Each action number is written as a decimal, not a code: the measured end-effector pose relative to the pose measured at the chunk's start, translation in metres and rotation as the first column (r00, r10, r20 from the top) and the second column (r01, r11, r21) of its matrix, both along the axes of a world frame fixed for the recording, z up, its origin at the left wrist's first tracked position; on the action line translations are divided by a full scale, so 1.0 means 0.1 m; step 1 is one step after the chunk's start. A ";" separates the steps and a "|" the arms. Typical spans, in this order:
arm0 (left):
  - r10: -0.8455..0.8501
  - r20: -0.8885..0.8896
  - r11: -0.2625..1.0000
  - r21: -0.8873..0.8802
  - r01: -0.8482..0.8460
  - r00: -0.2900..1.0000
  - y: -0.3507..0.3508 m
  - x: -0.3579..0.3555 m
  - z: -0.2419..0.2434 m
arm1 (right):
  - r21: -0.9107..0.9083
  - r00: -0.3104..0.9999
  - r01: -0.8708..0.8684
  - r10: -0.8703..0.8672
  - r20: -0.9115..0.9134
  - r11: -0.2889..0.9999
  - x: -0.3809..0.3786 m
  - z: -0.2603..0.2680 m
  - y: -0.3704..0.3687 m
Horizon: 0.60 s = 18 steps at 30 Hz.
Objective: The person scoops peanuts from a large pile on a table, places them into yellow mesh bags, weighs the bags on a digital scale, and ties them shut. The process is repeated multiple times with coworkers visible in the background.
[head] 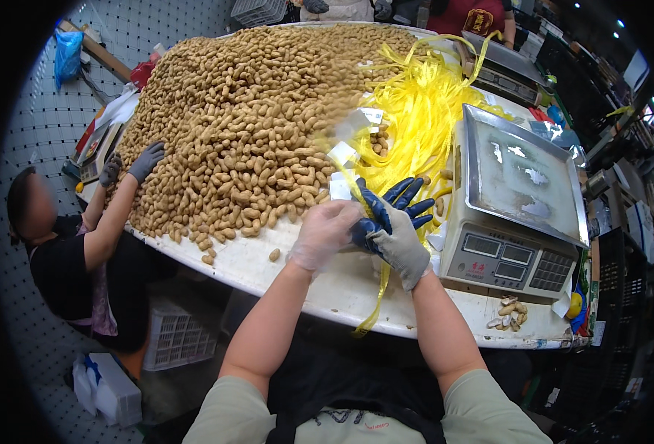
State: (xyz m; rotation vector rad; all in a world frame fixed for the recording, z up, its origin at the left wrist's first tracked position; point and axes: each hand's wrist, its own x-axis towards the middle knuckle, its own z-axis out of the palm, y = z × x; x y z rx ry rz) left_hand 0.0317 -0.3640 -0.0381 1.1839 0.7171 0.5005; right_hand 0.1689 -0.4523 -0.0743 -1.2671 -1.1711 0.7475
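Note:
My left hand (327, 230), in a thin clear plastic glove, is at the near table edge with its fingers curled and blurred. Whether it pinches something is unclear. Beside it, my right hand (404, 247) wears a grey knit glove with blue coating. It appears closed around another blue-coated glove (416, 208), whose fingers splay to the right. A yellow mesh strip (381, 294) hangs below my hands over the table edge. Just beyond them lies a heap of yellow mesh strips (424, 108), with white tags (342, 154) among its left side.
A large peanut pile (244, 127) covers the left of the white table (327, 294). On the right stands a digital scale (510, 261), with peanut shells (509, 313) before it. At left, a person's gloved hand (146, 161) touches the pile. Another scale (499, 72) stands farther back.

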 end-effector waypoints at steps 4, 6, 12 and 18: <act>-0.001 -0.005 1.000 0.009 0.001 1.000 0.08 -0.05 -0.18 | 0.007 0.990 -0.045 0.043 0.135 0.999 -0.04 0.04 0.00; 0.037 0.057 0.999 -0.019 -0.036 0.998 0.10 -0.05 -0.31 | 0.000 0.981 -0.061 0.060 0.185 0.998 -0.04 0.00 0.01; 0.171 0.211 0.967 -0.223 -0.123 0.962 -0.04 0.02 -0.22 | 0.004 0.983 -0.003 0.002 0.183 1.000 -0.14 -0.04 0.02; 0.216 0.288 0.946 -0.300 -0.127 0.933 -0.11 0.06 -0.18 | -0.046 0.958 -0.019 0.005 -0.286 0.999 -0.25 -0.13 0.02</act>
